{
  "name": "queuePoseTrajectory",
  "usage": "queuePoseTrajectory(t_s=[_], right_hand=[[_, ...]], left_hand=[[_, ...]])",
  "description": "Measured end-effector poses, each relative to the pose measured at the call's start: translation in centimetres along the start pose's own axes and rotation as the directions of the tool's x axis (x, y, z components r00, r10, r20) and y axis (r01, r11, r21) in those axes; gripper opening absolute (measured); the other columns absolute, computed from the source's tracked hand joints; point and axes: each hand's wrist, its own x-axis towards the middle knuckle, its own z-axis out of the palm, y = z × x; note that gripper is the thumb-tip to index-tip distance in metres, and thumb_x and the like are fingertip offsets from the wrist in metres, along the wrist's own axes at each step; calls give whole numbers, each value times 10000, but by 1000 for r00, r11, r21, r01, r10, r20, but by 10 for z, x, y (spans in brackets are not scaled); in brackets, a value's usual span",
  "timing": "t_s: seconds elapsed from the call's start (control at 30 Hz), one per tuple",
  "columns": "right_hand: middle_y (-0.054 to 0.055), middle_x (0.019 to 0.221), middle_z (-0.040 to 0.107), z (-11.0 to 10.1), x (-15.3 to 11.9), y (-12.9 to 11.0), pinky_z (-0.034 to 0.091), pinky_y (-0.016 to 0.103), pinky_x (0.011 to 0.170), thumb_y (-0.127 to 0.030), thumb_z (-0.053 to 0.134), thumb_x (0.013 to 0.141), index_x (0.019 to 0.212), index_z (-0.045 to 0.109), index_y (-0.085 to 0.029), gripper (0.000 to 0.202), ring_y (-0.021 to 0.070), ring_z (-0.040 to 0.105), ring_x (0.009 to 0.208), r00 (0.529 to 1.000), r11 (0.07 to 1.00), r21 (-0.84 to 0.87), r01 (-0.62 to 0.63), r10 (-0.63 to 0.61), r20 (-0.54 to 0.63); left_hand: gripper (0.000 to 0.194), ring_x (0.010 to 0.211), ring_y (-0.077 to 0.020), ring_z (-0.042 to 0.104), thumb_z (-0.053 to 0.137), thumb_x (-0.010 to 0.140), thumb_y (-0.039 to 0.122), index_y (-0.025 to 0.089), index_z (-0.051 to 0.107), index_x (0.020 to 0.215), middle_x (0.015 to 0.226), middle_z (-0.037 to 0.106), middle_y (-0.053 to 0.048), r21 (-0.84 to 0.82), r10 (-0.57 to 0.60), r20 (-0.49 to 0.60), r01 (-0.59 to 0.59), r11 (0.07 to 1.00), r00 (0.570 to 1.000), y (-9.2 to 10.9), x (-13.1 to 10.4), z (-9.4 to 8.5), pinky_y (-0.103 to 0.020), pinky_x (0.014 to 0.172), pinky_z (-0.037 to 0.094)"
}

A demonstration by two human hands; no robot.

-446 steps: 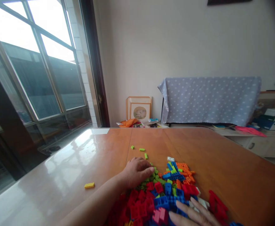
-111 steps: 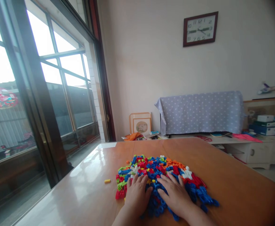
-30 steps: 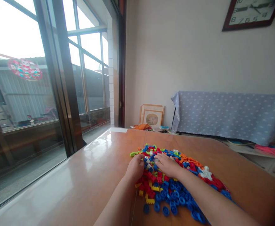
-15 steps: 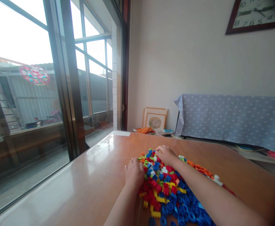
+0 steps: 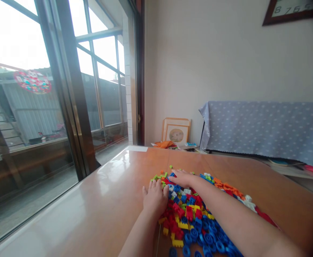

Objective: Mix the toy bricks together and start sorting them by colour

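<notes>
A pile of small red, yellow, white, green and blue building bricks (image 5: 183, 210) lies on the brown table (image 5: 105, 203). Round blue pieces (image 5: 210, 237) fill its near right part. My left hand (image 5: 155, 196) rests at the pile's left edge, palm down with fingers spread. Over the far part of the pile, my right hand (image 5: 181, 177) reaches in from the right, fingers apart, above blue and red bricks. A row of orange bricks (image 5: 228, 187) runs beyond my right forearm, with white pieces (image 5: 248, 202) at its right end.
A white sheet (image 5: 137, 148) lies at the table's far left corner. Beyond the far edge stand framed pictures (image 5: 176, 135) and a shelf under a dotted grey-blue cloth (image 5: 263, 130). Glass windows (image 5: 28, 107) line the left side.
My right hand has come slightly nearer and to the left, its fingers more stretched. My left hand has spread its fingers and shifted slightly right. The camera view has tilted down a little.
</notes>
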Motion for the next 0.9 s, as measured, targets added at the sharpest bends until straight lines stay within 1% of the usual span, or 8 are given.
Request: queuePoseTrajectory(t_s=[0.13, 0.27, 0.37, 0.47, 0.53, 0.67, 0.8, 0.9], right_hand=[[140, 1607, 346, -2, -24, 3, 205, 528, 1196, -827, 399, 816, 1554, 350, -231, 950, 368, 301, 1480, 999, 999, 1, 38, -38, 25], [144, 1596, 367, -1, -53, 5, 274, 463, 1181, -818, 409, 824, 1561, 339, -198, 965, 350, 347, 1463, 995, 996, 14, 92, -93, 31], [137, 1554, 441, -1, -73, 8, 335, 431, 1141, -802, 405, 847, 1534, 399, -214, 904, 341, 416, 1422, 979, 978, 62, 201, -202, 15], [100, 1421, 597, -5, -79, 12, 412, 391, 1056, -741, 410, 891, 1395, 582, -265, 714, 313, 547, 1300, 942, 936, 110, 334, -336, -1], [67, 1255, 705, -10, -72, 14, 453, 358, 972, -671, 437, 913, 1238, 695, -281, 569, 281, 631, 1157, 934, 927, 115, 358, -353, -58], [40, 991, 768, -19, -31, 10, 476, 298, 830, -516, 545, 881, 1007, 773, -247, 375, 230, 672, 933, 951, 960, 108, 259, -234, -201], [46, 1073, 751, -24, 21, 1, 485, 295, 844, -444, 583, 845, 1061, 757, -242, 343, 228, 667, 975, 955, 970, 105, 219, -191, -227], [116, 1285, 665, -28, 53, -6, 463, 354, 960, -481, 613, 816, 1250, 681, -213, 515, 281, 617, 1143, 956, 980, 84, 178, -152, -252]], left_hand=[[555, 1426, -326, 400, 333, 992, 515, 196, 498, 1414, 1518, 481, -164, -98, 48, -34, -51, 994, 998, 2, -1, -2, -656, 1173, 151], [510, 1387, -327, 450, 369, 988, 477, 181, 536, 1367, 1479, 518, -175, -149, 75, -57, -83, 985, 996, 2, -2, -4, -615, 1161, 218], [454, 1327, -303, 513, 400, 980, 435, 197, 565, 1329, 1414, 581, -146, -182, 84, -92, -100, 978, 992, -1, 1, -4, -515, 1135, 316], [387, 1231, -249, 579, 397, 977, 358, 197, 595, 1267, 1301, 646, -118, -214, 53, -160, -87, 973, 986, -6, 7, -4, -374, 1065, 401], [363, 1190, -231, 595, 378, 972, 298, 172, 606, 1224, 1245, 659, -129, -233, -2, -210, -48, 971, 978, -10, 12, -5, -323, 1020, 424], [357, 1168, -237, 604, 366, 956, 240, 168, 591, 1223, 1226, 666, -139, -261, -104, -250, 36, 965, 963, -17, 17, -7, -323, 986, 434], [357, 1171, -258, 610, 386, 945, 243, 208, 593, 1233, 1225, 691, -113, -262, -135, -218, 76, 962, 967, -18, 15, -8, -393, 1042, 395], [392, 1241, -268, 578, 370, 949, 244, 203, 563, 1287, 1306, 664, -122, -261, -150, -196, 96, 960, 969, -17, 14, -7, -463, 1124, 318]])
